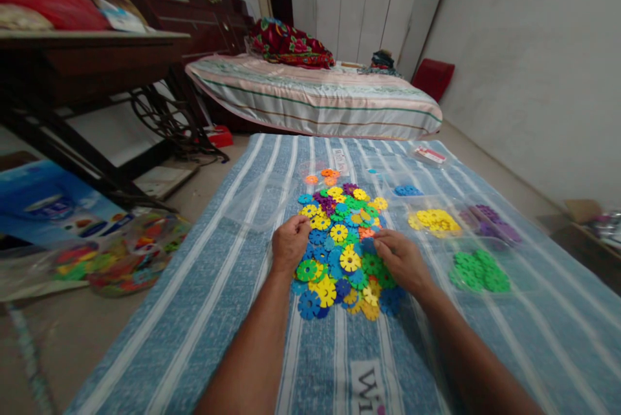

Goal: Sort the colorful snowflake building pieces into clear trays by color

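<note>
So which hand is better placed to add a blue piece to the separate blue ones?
Probably the right hand: it is at a blue piece and nearer the separate blue pieces. The left hand is at the left edge of the pile, farther away.

Discs [347,252] — smooth plastic; tablecloth [204,286] — matt fabric; glossy wooden headboard [177,13].

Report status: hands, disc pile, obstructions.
Left hand at left edge of disc pile. Right hand at right edge, by blue disc, grip unclear. Pile colors mixed. Nothing visible blocking either hand.
</note>
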`<state>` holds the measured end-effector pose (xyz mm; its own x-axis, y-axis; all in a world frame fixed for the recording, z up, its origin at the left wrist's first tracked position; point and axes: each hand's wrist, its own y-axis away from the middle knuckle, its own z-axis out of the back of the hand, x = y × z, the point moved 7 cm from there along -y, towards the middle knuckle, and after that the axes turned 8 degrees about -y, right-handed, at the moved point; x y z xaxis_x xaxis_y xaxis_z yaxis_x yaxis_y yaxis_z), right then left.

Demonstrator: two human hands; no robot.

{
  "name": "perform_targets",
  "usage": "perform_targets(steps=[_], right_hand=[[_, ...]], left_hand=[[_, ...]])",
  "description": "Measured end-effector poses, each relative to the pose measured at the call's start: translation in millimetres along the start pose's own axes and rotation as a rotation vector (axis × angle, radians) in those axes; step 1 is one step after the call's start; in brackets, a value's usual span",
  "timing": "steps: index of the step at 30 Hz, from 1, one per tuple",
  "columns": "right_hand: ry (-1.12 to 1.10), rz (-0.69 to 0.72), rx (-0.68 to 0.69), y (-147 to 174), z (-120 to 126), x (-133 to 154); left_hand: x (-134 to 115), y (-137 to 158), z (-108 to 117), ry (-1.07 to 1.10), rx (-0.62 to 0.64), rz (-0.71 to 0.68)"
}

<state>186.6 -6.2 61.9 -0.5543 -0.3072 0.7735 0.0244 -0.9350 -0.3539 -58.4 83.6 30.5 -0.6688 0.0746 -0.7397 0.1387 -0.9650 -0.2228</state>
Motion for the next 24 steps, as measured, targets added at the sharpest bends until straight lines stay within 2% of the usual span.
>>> perform_targets(steps=[6, 15, 18, 21, 24], right_hand=[[-0.006, -0.044, -0.076, 0.6, 7.7, -8.8], [0.106, -0.007, -0.213, 11.2, 31.2, -22.0], [0.181, 0.063, -0.179, 14.3, 29.0, -15.6], [0.306, 0.132, -0.079, 12.1, 13.9, -3.9], [0.462, 0.105, 0.006, 5.8, -3.0, 3.8]], left_hand=[[1.7, -0.6, -1.0, -0.001, 0.000, 0.009], [1.8, -1.1, -1.3, -0.001, -0.007, 0.000], [1.6, -1.1, -0.9, -0.016, 0.003, 0.012], [1.6, -1.4, -1.0, -0.028, 0.011, 0.005], [2.2, -2.2, -1.2, -0.020, 0.015, -0.010]])
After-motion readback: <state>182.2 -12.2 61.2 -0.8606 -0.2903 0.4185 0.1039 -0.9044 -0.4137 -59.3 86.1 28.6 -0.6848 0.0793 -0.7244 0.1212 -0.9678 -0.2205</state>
